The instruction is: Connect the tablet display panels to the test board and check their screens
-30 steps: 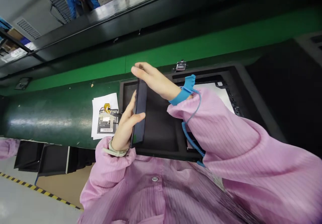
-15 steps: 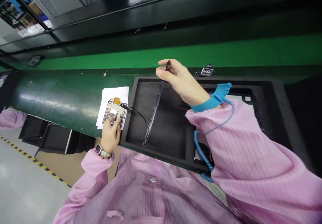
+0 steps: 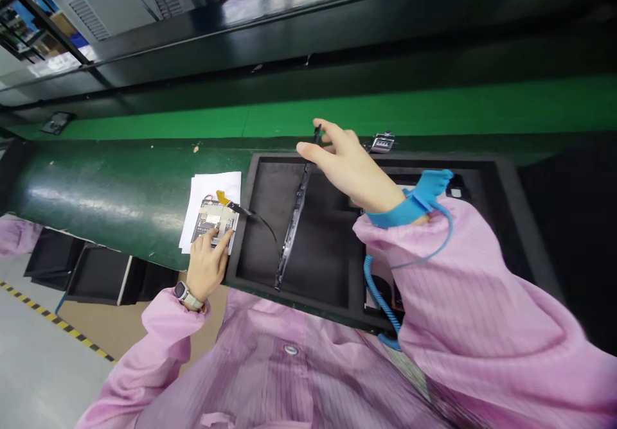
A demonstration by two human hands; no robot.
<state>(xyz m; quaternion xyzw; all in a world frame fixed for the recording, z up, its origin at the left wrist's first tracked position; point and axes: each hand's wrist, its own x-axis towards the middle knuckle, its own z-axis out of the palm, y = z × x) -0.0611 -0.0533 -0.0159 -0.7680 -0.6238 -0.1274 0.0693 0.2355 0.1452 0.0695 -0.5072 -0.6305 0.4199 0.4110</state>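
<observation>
Right hand (image 3: 344,162) pinches the top of a thin dark panel (image 3: 292,220) standing on edge in a black tray (image 3: 501,185) — left hand (image 3: 206,263) presses fingertips on a circuit board (image 3: 213,221).

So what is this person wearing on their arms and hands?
Both arms are in loose pink sleeves with fine stripes, gathered at the cuffs, part of a buttoned smock. The hands are bare, no gloves. The right hand has a blue strap round the wrist, with a blue coiled cord trailing down from it. The left hand has a wristwatch with a pale band.
</observation>
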